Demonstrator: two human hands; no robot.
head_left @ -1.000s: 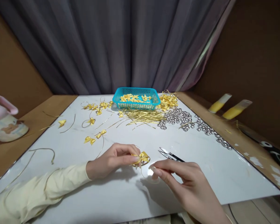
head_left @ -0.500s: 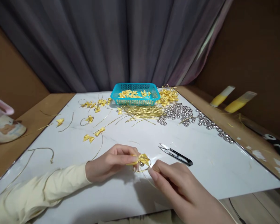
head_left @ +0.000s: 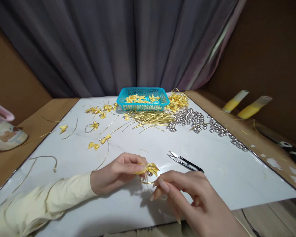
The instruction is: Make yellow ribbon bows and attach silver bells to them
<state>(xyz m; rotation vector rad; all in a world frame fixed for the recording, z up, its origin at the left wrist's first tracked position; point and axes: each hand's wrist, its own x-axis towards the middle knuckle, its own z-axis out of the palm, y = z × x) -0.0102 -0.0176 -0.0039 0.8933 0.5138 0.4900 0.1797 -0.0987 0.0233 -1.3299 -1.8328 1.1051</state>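
My left hand (head_left: 124,171) pinches a yellow ribbon bow (head_left: 152,168) over the near middle of the table. A small silver bell-like bead (head_left: 150,174) sits under the bow, and a loop of gold cord (head_left: 148,183) hangs around it. Thumb and index finger of my right hand (head_left: 185,194) are closed on the cord at the loop's right side; its other fingers are partly spread. Thread snips (head_left: 186,161) with black handles lie just beyond my right hand.
A blue basket (head_left: 143,108) of bows stands at the back. Before it lie gold cords (head_left: 150,119) and silver beads (head_left: 189,117); more bows (head_left: 179,100) are heaped beside it. Loose bows (head_left: 93,146) are scattered left. A pink-lidded cup (head_left: 7,131) and two yellow-filled tubes (head_left: 255,108) flank the table.
My right hand has shifted slightly with its fingers, now gripping the cord loop closer to the bow and overlapping the snips' handle. My left hand stays almost still with the bow.
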